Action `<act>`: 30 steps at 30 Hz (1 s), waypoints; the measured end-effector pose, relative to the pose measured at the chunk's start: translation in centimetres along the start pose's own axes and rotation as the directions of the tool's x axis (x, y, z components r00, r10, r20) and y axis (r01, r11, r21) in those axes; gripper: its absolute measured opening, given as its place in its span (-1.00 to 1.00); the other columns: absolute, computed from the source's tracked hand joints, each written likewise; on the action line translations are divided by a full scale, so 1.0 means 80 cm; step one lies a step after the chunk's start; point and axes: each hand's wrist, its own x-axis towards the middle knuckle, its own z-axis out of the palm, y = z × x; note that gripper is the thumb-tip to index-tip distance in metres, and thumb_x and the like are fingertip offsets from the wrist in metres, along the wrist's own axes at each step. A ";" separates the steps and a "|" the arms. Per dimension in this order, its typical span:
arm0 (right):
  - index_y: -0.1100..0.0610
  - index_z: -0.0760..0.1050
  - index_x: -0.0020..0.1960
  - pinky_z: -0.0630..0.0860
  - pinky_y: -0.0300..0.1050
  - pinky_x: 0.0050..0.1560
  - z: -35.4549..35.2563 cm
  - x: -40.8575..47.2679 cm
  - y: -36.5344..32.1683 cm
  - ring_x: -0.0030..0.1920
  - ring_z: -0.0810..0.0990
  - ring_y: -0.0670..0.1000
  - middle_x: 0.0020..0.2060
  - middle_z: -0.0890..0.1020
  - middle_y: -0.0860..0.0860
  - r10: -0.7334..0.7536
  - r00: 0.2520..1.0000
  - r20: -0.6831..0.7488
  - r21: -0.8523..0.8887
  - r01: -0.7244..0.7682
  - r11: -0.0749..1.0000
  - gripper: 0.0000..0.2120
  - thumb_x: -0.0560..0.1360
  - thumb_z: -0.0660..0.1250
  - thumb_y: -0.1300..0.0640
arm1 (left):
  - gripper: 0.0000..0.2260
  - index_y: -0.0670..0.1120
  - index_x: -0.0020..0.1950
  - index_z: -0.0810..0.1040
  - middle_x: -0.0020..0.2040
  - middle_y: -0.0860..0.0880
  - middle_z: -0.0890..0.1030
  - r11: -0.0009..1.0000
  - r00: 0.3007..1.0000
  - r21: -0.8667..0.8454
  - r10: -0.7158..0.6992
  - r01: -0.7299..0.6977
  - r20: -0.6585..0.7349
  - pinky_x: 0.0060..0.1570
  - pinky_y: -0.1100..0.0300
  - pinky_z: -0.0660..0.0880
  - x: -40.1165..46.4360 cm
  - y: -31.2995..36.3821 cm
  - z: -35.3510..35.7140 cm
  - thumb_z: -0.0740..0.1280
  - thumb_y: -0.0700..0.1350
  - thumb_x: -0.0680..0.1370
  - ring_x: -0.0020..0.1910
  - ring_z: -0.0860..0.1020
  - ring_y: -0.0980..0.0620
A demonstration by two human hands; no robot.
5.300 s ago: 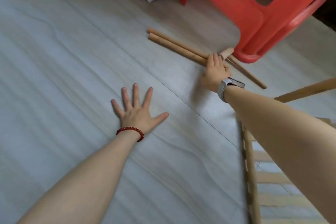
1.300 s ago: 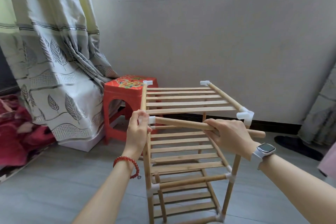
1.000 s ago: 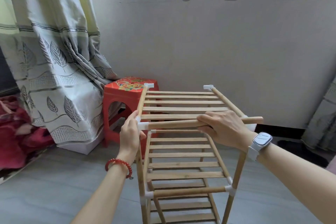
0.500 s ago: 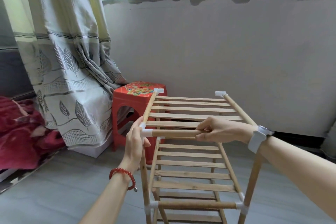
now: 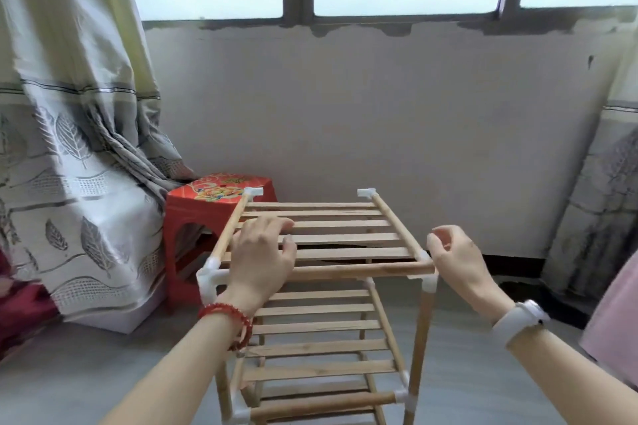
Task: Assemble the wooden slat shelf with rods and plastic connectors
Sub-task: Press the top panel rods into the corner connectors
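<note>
Left hand (image 5: 263, 254) grip loose over front rod (image 5: 359, 271) (contact unclear), right hand (image 5: 455, 260) loosely curled, empty.

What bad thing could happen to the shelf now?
The front rod may not sit fully in the right front connector; if so, it could pop out when pushed. The left hand lies over the top slats, and hard pressing might make the tall, thin-legged shelf wobble or tip. The right hand hovers near that corner, so fingers could get pinched.
</note>
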 end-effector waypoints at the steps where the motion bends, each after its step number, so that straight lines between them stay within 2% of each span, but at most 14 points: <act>1: 0.20 0.51 0.00 0.47 -0.02 0.05 -0.002 0.005 0.005 -0.06 0.51 0.07 -0.07 0.57 0.10 0.176 0.975 0.132 0.091 -0.189 0.978 -0.75 0.59 0.18 0.03 | -0.76 -0.06 0.21 0.54 0.18 -0.01 0.55 0.998 0.990 -0.058 0.044 -0.037 0.134 0.29 -0.01 0.32 0.008 0.019 0.009 0.21 -0.09 0.59 0.24 0.44 -0.01; 3: 0.22 0.54 -0.05 0.56 0.02 0.04 -0.003 0.011 0.007 -0.14 0.59 0.11 -0.16 0.63 0.15 0.332 0.853 0.402 0.195 -0.434 0.879 -0.65 0.59 0.18 -0.06 | -0.69 -0.03 0.30 0.47 0.25 0.02 0.51 0.986 0.914 -0.152 0.125 -0.070 0.387 0.29 -0.02 0.36 0.017 0.059 0.030 0.16 0.03 0.61 0.27 0.42 0.04; 5: 0.26 0.51 0.09 0.58 -0.11 -0.19 0.001 0.012 0.005 -0.23 0.64 0.09 -0.26 0.67 0.15 0.328 0.769 0.549 0.264 -0.532 0.804 -0.64 0.60 0.19 -0.04 | -0.64 0.01 0.31 0.45 0.22 0.05 0.51 0.971 0.836 -0.110 0.237 -0.210 0.495 0.22 0.07 0.41 0.008 0.090 0.052 0.11 0.13 0.61 0.21 0.43 0.09; 7: 0.29 0.45 0.17 0.58 -0.14 -0.29 -0.001 0.016 0.004 -0.26 0.65 0.10 -0.29 0.67 0.14 0.299 0.747 0.594 0.301 -0.551 0.779 -0.66 0.60 0.20 0.01 | -0.64 0.07 0.19 0.52 0.01 0.09 0.58 0.894 0.819 0.017 0.403 -0.449 0.408 -0.08 0.19 0.49 -0.010 0.103 0.066 0.05 0.19 0.61 -0.04 0.52 0.12; 10: 0.28 0.42 0.22 0.60 -0.04 -0.06 -0.012 0.013 0.008 -0.06 0.67 0.18 -0.12 0.68 0.22 0.213 0.676 0.706 0.269 -0.534 0.802 -0.63 0.59 0.21 0.00 | -0.59 0.04 -0.15 0.61 -0.41 0.12 0.53 0.787 0.785 0.066 0.597 -0.613 0.169 -0.56 0.29 0.35 -0.017 0.083 0.071 0.04 0.14 0.63 -0.50 0.44 0.17; 14: 0.26 0.47 0.17 0.57 -0.02 0.07 -0.002 -0.027 0.004 0.06 0.64 0.16 -0.04 0.66 0.24 -0.011 0.539 0.842 0.340 -0.516 0.786 -0.60 0.55 0.19 -0.05 | -0.59 -0.03 -0.38 0.55 -0.51 0.12 0.47 0.772 0.772 0.044 0.635 -0.634 -0.002 -0.58 0.25 0.29 -0.011 0.025 0.053 0.12 -0.01 0.61 -0.53 0.38 0.15; 16: 0.19 0.55 0.03 0.60 -0.06 -0.01 0.007 -0.042 -0.009 0.00 0.66 0.12 -0.07 0.68 0.17 -0.079 0.578 0.812 0.338 -0.355 0.872 -0.72 0.57 0.21 0.00 | -0.62 -0.05 -0.47 0.43 -0.53 0.12 0.39 0.811 0.809 0.053 0.585 -0.583 -0.052 -0.46 0.25 0.26 -0.011 0.007 0.038 0.13 -0.10 0.56 -0.48 0.33 0.12; 18: 0.09 0.57 -0.09 0.60 -0.11 -0.15 0.024 -0.046 -0.017 -0.11 0.65 0.07 -0.19 0.68 0.00 -0.223 0.730 0.646 0.274 0.052 0.960 -0.81 0.59 0.21 0.11 | -0.64 -0.04 -0.50 0.35 -0.51 0.14 0.32 0.867 0.866 0.081 0.497 -0.492 -0.052 -0.30 0.19 0.25 -0.014 -0.014 0.023 0.09 -0.13 0.52 -0.39 0.31 0.11; 19: 0.06 0.54 -0.10 0.58 -0.09 -0.18 0.031 -0.038 -0.016 -0.13 0.62 0.05 -0.20 0.63 -0.07 -0.378 0.787 0.487 0.116 0.371 0.922 -0.86 0.56 0.22 0.15 | -0.64 -0.03 -0.49 0.35 -0.48 0.16 0.32 0.891 0.892 0.088 0.450 -0.446 -0.036 -0.23 0.16 0.25 -0.014 -0.021 0.018 0.07 -0.12 0.52 -0.35 0.31 0.11; 21: 0.07 0.43 -0.05 0.55 -0.03 -0.14 0.054 -0.025 -0.010 -0.11 0.53 0.06 -0.12 0.54 -0.03 -0.718 0.620 0.315 -0.211 0.784 0.584 -0.90 0.45 0.28 0.11 | -0.64 -0.01 -0.46 0.38 -0.43 0.15 0.39 0.928 0.935 0.121 0.354 -0.353 0.016 -0.13 0.10 0.31 -0.019 -0.032 0.002 0.03 -0.09 0.53 -0.30 0.36 0.10; 22: 0.08 0.37 -0.02 0.54 -0.02 -0.06 0.063 -0.019 -0.004 -0.09 0.51 0.06 -0.07 0.52 0.02 -0.789 0.532 0.308 -0.246 0.846 0.474 -0.82 0.44 0.28 0.04 | -0.65 0.00 -0.43 0.41 -0.40 0.15 0.42 0.938 0.947 0.127 0.320 -0.322 0.034 -0.09 0.06 0.35 -0.023 -0.033 -0.005 0.03 -0.07 0.53 -0.29 0.38 0.09; 25: 0.10 0.35 0.06 0.46 -0.03 0.16 0.081 -0.009 -0.002 -0.04 0.52 0.02 -0.01 0.53 0.05 -0.863 0.407 0.300 -0.167 0.913 0.373 -0.73 0.51 0.20 -0.08 | -0.68 0.03 -0.31 0.49 -0.33 0.19 0.45 0.940 0.944 0.101 0.317 -0.326 0.089 0.02 -0.01 0.40 -0.050 -0.020 -0.020 0.06 0.02 0.55 -0.28 0.43 0.14; 28: 0.12 0.48 0.02 0.59 -0.02 -0.04 0.087 -0.006 -0.011 -0.16 0.56 0.04 -0.12 0.56 0.05 -0.890 0.304 0.340 -0.214 0.946 0.242 -0.80 0.44 0.41 0.11 | -0.60 0.05 -0.25 0.55 -0.29 0.18 0.54 0.925 0.928 0.145 0.323 -0.350 0.184 0.12 0.03 0.35 -0.074 0.010 -0.018 0.07 0.25 0.54 -0.22 0.49 0.14; 30: 0.11 0.54 -0.07 0.61 -0.06 -0.21 0.088 -0.011 -0.018 -0.23 0.56 0.04 -0.18 0.54 0.05 -0.870 0.326 0.370 -0.251 0.937 0.244 -0.75 0.32 0.54 0.19 | -0.55 0.03 -0.30 0.53 -0.34 0.14 0.54 0.902 0.927 0.223 0.340 -0.369 0.159 0.08 0.02 0.39 -0.083 0.024 -0.009 0.12 0.35 0.47 -0.27 0.49 0.11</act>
